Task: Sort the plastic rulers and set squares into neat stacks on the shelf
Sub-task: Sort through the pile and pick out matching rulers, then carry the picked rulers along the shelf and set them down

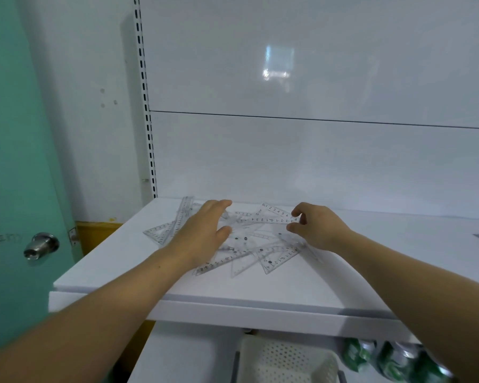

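Observation:
A loose heap of clear plastic rulers and set squares lies on the white shelf. My left hand hovers over the heap's left half, fingers fairly straight and spread, holding nothing. My right hand is at the heap's right side; its thumb and fingers pinch the right end of a clear ruler with printed numbers. A long ruler lies at the far left of the heap. Set squares stick out toward the shelf's front.
The shelf's white back panel rises behind the heap. A slotted upright stands at the left. A teal door with a metal knob is further left. Below the shelf are a white perforated basket and green cans.

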